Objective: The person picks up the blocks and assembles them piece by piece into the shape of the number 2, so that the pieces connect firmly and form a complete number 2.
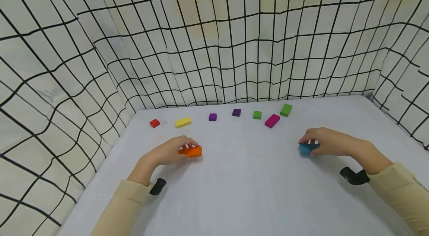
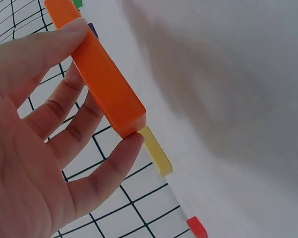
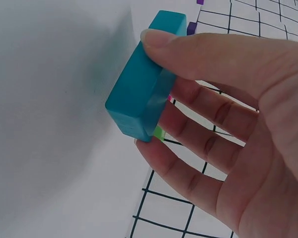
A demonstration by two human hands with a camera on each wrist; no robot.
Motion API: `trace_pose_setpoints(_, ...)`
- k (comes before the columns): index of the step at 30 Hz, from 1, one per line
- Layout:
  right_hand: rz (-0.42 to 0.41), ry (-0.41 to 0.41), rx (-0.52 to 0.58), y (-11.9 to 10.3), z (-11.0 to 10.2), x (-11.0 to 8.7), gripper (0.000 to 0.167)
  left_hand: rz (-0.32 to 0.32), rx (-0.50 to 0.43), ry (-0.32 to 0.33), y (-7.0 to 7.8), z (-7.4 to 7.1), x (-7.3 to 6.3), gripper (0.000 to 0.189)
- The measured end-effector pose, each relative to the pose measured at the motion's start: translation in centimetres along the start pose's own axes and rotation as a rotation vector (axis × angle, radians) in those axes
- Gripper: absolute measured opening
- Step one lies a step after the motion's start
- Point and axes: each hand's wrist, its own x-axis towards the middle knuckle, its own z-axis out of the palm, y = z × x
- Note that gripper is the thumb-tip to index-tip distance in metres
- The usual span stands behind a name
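On the left side of the white table, my left hand [image 1: 174,150] holds an orange block [image 1: 194,152] between thumb and fingers. The left wrist view shows the thumb across the long face of this orange block [image 2: 107,82], with a fingertip at its near end. Over on the right, a blue block [image 1: 307,149] is pinched by my right hand [image 1: 330,142]. In the right wrist view the thumb lies on one face of the blue block [image 3: 144,79], the other fingers behind and under it. Both blocks appear close to the tabletop; contact with it cannot be told.
Along the back of the table [image 1: 234,191] lie a red block [image 1: 154,123], a yellow block [image 1: 183,122], purple blocks [image 1: 212,117], a magenta block [image 1: 272,121] and green blocks [image 1: 286,110]. White walls with black netting [image 1: 228,42] stand behind and beside it.
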Motion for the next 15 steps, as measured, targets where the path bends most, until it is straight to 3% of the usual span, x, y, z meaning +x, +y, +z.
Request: trace_pose_setpoints(15, -0.004, -0.01, -0.028, -0.9, 0.5, 0.6, 0.04, 0.026, 0.013, -0.003, 1.2, 0.4, 0.6, 0.04)
